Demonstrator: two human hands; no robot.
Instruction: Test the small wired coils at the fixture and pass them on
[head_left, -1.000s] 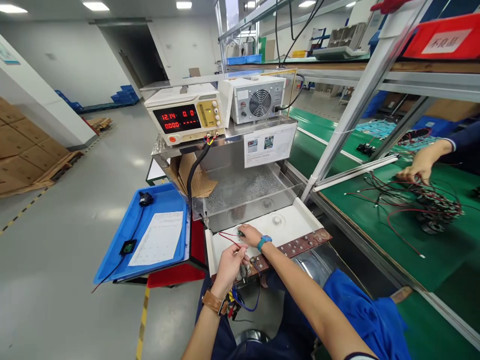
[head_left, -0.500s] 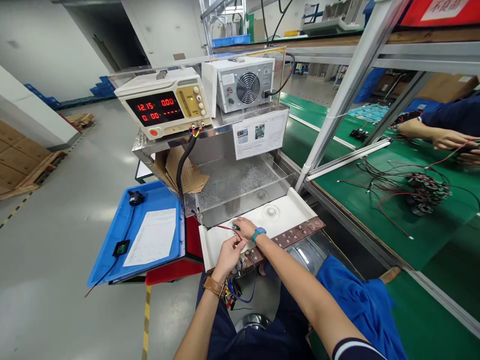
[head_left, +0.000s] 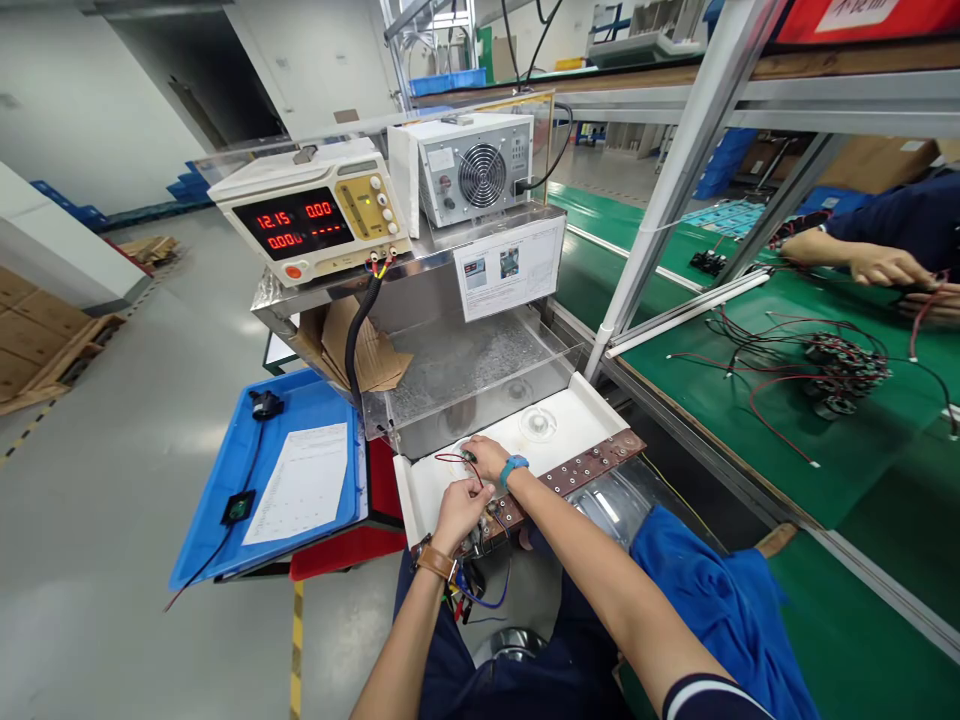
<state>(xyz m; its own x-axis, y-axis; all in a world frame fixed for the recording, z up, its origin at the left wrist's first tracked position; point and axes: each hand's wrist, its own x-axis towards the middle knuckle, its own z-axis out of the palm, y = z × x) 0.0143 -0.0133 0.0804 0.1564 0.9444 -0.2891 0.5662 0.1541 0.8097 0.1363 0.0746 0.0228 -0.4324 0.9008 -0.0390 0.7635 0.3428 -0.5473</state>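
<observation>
My left hand (head_left: 459, 510), with a brown watch strap at the wrist, is closed in a pinch on a thin red wire (head_left: 452, 457). The wire bends in a loop toward my right hand (head_left: 489, 460), which wears a blue band. Its fingers are closed on a small dark part with some green (head_left: 469, 456), mostly covered by the hand. Both hands are over the white tray (head_left: 574, 404), close to its brown strip of metal studs (head_left: 592, 462). Blue and other coloured leads (head_left: 484, 598) hang below the strip.
A power supply (head_left: 311, 215) showing 12.15 and a fan unit (head_left: 480, 170) stand on the metal shelf ahead. At left, a blue tray (head_left: 217, 480) holds a paper sheet and a cabled part. A co-worker's hands (head_left: 892, 270) work beside a wire bundle (head_left: 840, 370) at right.
The red wire now arches in a loop above the tray, where before it lay straighter. My hands stay near the same spot. The whole view has shifted slightly.
</observation>
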